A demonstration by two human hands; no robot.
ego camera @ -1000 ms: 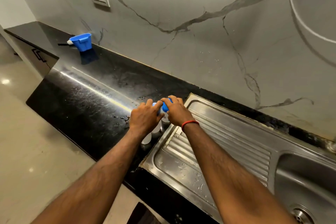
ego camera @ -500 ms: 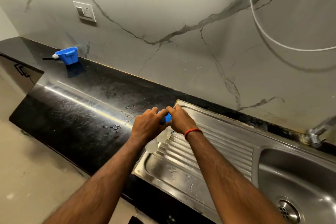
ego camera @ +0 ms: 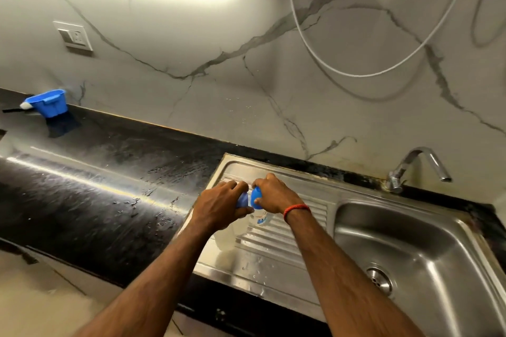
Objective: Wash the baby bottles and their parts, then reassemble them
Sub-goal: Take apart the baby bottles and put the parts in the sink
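Head view: your left hand [ego camera: 219,208] and right hand [ego camera: 276,197] each grip a blue round plastic cap [ego camera: 256,194]. Wet caps may slip, dropping the clear plastic bottles [ego camera: 226,238].

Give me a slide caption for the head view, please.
Left hand grips one blue-capped bottle, right hand another, over the drainboard.

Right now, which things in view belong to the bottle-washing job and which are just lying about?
Job: blue-capped clear plastic baby bottle in left hand; second clear bottle in right hand; stainless steel sink; chrome tap.
Idle: blue plastic tub; white hose; grey wall socket.
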